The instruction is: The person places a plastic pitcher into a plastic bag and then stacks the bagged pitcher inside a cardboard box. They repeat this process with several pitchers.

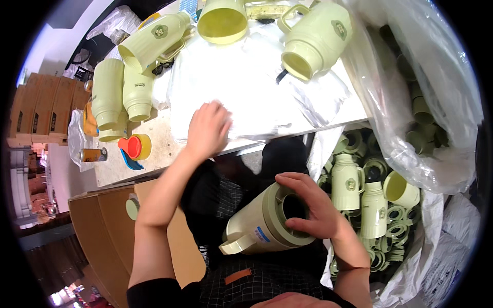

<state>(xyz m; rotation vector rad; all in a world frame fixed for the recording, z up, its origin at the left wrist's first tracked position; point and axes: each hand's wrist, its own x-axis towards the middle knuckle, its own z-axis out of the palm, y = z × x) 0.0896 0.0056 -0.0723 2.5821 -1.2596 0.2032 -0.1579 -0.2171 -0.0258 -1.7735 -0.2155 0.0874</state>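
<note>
Right hand point(313, 208) wraps the mouth end of a pale green jug point(267, 223), fingers curled over the rim, thumb side on top; the jug lies on its side over the person's lap, handle point(237, 245) pointing down-left, below the tabletop point(154, 154) edge. Left hand point(208, 128) is spread nearly flat, palm down, on a stack of clear plastic bags point(246, 87) on the tabletop, gripping nothing that can be made out.

Risks, as a judgement: the jug is held only at its rim, body unsupported, so it could roll off the lap or pivot out of the grip. The bags look slick; a press-and-drag could slide several off the near edge at once.

Room: tight. Green flask bodies point(120, 95) crowd the tabletop's left, a red-and-yellow lid point(136, 146) sits near the front edge, more jugs point(316, 41) lie at the far side. A full sack point(431, 123) overhangs on the right, a bin of parts point(370, 195) stands below it, a cardboard box point(113, 220) hems in the left. The only open lane is between lap and tabletop edge.
</note>
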